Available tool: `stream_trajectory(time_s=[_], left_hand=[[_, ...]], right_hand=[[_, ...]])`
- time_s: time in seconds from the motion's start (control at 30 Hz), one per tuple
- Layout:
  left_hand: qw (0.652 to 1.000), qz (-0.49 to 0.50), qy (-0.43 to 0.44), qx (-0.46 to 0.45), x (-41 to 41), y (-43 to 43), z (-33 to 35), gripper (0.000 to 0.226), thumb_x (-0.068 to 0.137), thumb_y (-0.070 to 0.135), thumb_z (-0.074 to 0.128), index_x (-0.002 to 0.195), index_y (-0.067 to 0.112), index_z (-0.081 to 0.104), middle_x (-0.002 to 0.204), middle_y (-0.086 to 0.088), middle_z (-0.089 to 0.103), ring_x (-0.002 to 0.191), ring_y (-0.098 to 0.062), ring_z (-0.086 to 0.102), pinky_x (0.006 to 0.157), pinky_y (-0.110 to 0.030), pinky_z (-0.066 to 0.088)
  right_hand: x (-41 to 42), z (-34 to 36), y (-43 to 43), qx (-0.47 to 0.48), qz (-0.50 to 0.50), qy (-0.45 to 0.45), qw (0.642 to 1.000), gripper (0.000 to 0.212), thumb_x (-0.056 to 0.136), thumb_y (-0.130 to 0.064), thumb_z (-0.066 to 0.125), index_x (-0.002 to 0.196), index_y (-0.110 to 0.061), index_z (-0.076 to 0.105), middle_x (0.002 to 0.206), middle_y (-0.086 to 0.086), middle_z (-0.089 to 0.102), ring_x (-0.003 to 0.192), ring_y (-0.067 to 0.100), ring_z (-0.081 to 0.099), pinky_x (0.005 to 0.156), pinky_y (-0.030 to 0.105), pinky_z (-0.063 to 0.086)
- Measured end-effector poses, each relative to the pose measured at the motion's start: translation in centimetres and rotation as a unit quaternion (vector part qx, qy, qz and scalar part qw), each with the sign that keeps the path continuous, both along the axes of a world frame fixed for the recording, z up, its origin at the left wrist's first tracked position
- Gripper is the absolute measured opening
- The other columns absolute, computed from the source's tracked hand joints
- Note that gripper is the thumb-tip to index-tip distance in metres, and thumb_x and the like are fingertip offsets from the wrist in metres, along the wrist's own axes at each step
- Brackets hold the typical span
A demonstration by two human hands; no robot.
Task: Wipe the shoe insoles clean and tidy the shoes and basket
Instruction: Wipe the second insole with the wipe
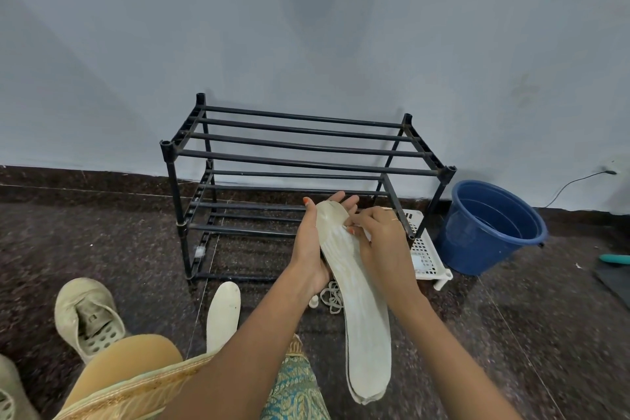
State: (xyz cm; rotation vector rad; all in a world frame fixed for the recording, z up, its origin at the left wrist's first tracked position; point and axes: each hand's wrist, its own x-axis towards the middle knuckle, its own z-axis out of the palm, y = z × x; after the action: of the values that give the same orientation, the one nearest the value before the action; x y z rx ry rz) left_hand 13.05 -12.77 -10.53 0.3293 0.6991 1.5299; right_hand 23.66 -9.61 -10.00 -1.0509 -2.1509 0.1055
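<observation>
Two pale insoles are seen. One insole [361,310] is held in the middle of the view, its toe pointed to 12 o'clock and its heel hanging to 6 o'clock above the dark speckled floor [102,242]. The second insole [223,314] is laid flat on the floor at 8 o'clock of the held one.

Two hands are shown. The left hand [313,242] is placed palm up under the front of the held insole, fingers almost straight past the toe, thumb laid along the left edge. The right hand [381,239] is curled over the insole's right edge, fingertips pressed on the top face, and a small white scrap [366,234] is pinched beneath them; what the scrap is cannot be told.

Two beige shoes are counted: one shoe [85,314] at 8 o'clock of the view, opening upward, and a second shoe [10,392], cut off by the corner, at 7 o'clock. A small tag inside the first is too blurred to be read.

One black two-tier rack [306,147] is stood against the wall at 12 o'clock of the hands. One white slotted basket [424,249] is set at 3 o'clock of the hands, just beside the rack's leg. One blue bucket [491,228] is tilted further toward 3 o'clock. A tangle of pale loops [334,297] is left on the floor under the left wrist.
</observation>
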Motion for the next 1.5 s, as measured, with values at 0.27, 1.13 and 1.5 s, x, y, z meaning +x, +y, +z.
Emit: stream_trajectory(time_s=[0.27, 1.13, 1.5], left_hand=[[1.000, -0.011, 0.028, 0.005, 0.0, -0.1, 0.2, 0.060, 0.098, 0.053, 0.014, 0.121, 0.017, 0.057, 0.118, 0.001, 0.066, 0.099, -0.013, 0.067, 0.082, -0.030, 0.051], [0.999, 0.002, 0.032, 0.014, 0.2, 0.1, 0.0, 0.061, 0.098, 0.052, 0.013, 0.122, 0.016, 0.056, 0.114, 0.001, 0.066, 0.108, -0.015, 0.060, 0.091, -0.027, 0.048], [1.000, -0.009, 0.019, -0.001, 0.0, 0.1, 0.1, 0.058, 0.097, 0.055, 0.015, 0.111, 0.025, 0.063, 0.103, -0.004, 0.071, 0.087, -0.017, 0.071, 0.072, -0.029, 0.057]], right_hand=[[-1.5, 0.4, -0.9, -0.049, -0.047, 0.023, 0.997, 0.014, 0.085, -0.003, 0.057, 0.091, -0.009, 0.067, 0.088, 0.005, 0.060, 0.086, 0.020, 0.051, 0.074, 0.028, 0.040], [-2.8, 0.4, -2.2, -0.102, -0.012, 0.038, 0.994, 0.017, 0.085, -0.001, 0.056, 0.093, -0.010, 0.068, 0.090, 0.003, 0.059, 0.089, 0.019, 0.048, 0.072, 0.023, 0.037], [-2.1, 1.0, -2.2, -0.087, -0.002, 0.023, 0.996, 0.015, 0.081, 0.001, 0.060, 0.088, -0.009, 0.069, 0.087, 0.003, 0.058, 0.087, 0.019, 0.049, 0.074, 0.028, 0.041]])
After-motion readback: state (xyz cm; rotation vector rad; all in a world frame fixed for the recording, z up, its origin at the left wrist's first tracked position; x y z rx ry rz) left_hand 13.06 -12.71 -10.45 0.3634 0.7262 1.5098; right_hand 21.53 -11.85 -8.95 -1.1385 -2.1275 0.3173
